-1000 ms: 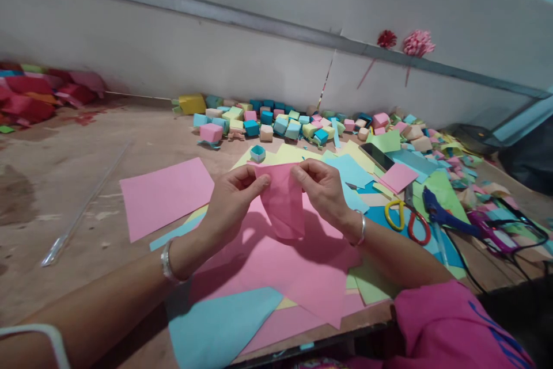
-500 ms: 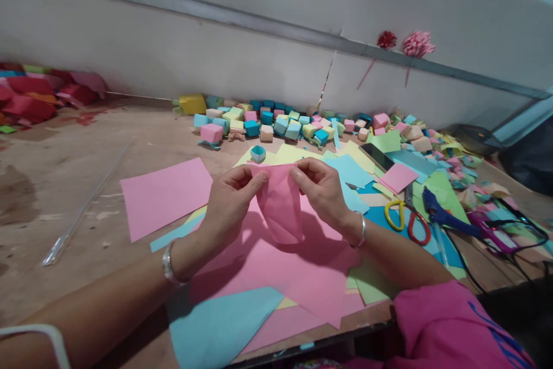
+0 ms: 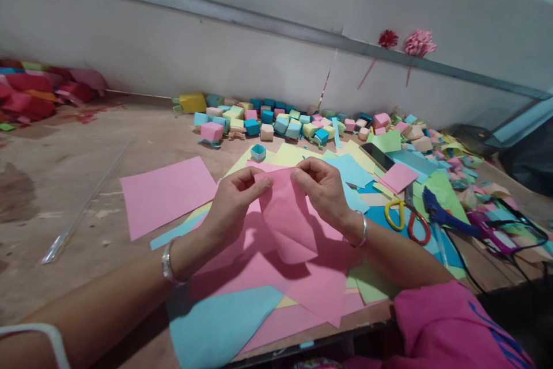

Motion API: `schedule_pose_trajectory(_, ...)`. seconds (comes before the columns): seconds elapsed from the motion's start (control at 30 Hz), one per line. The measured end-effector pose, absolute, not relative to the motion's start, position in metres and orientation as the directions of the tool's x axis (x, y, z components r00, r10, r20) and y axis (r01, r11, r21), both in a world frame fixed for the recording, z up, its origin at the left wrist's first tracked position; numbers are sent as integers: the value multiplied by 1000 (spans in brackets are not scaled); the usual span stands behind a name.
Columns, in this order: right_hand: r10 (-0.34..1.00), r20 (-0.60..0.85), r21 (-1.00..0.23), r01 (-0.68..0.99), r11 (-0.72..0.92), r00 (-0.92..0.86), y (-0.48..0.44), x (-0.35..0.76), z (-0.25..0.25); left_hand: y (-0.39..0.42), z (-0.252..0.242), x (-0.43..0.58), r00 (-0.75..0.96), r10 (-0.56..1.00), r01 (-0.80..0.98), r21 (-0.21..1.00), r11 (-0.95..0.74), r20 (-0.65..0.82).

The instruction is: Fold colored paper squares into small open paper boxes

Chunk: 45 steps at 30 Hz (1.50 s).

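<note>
Between my two hands hangs a piece of pink paper (image 3: 288, 222), pinched along its top edge and drooping toward me with a crease near its lower end. My left hand (image 3: 231, 202) is closed on the upper left corner, thumb on top. At the upper right corner, the thumb and fingers of my right hand (image 3: 324, 187) grip the same paper. Beneath lies a larger pink sheet (image 3: 228, 271), partly shaded by my hands. A light blue sheet (image 3: 220, 323) overlaps it near the table's front edge.
Another pink sheet (image 3: 168, 196) lies left. Scissors (image 3: 406, 213), a blue glue gun (image 3: 447, 216) and a phone (image 3: 377, 156) rest on the right among coloured papers. Small folded paper blocks (image 3: 266, 132) line the back by the wall. A clear stick (image 3: 86, 208) lies far left.
The held pink paper has swung lower and slightly right, showing more of its length. Both hands keep their pinch, the left one shifted slightly right.
</note>
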State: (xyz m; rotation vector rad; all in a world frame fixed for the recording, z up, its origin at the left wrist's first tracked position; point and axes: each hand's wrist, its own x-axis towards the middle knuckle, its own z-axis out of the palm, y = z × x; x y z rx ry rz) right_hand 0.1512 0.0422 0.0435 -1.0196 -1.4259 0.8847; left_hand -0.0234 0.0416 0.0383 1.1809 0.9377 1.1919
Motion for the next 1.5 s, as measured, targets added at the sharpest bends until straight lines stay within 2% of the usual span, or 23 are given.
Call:
schedule_pose_trajectory(0.1, 929, 361, -919, 139, 369, -75, 37, 149, 45, 41, 39, -25, 250, 968, -159, 986, 41, 0)
schedule_pose_trajectory(0.23, 919, 369, -902, 183, 391, -139, 34, 149, 45, 41, 38, -25, 259, 966, -102, 993, 54, -26)
schedule_pose_trajectory(0.53, 955, 291, -949, 147, 280, 62, 53, 161, 46, 57, 40, -28, 175, 984, -29, 999, -24, 29)
schedule_pose_trajectory(0.67, 959, 279, -952, 147, 269, 57, 56, 161, 42, 62, 36, -29, 162, 986, -77, 996, 47, -34)
schedule_pose_trajectory(0.87, 953, 303, -944, 140, 300, -4, 53, 158, 38, 62, 34, -26, 162, 962, -271, 927, 258, -220)
schedule_pose_trajectory(1.0, 942, 334, -937, 123, 327, 42, 53, 157, 35, 60, 32, -25, 243, 941, -294, 907, 303, -236)
schedule_pose_trajectory(1.1, 947, 319, -943, 112, 312, 44, 54, 157, 35, 60, 30, -26, 213, 943, -252, 918, 306, -255)
schedule_pose_trajectory(1.27, 969, 207, -952, 202, 231, -136, 61, 168, 46, 61, 30, -29, 197, 952, -155, 952, 265, -233)
schedule_pose_trajectory(1.4, 955, 41, -929, 342, 145, -292, 69, 183, 56, 56, 35, -28, 366, 901, 16, 969, 245, -234)
schedule_pose_trajectory(1.5, 852, -126, -922, 377, 88, -508, 70, 187, 58, 50, 39, -24, 440, 861, 106, 967, 231, -254)
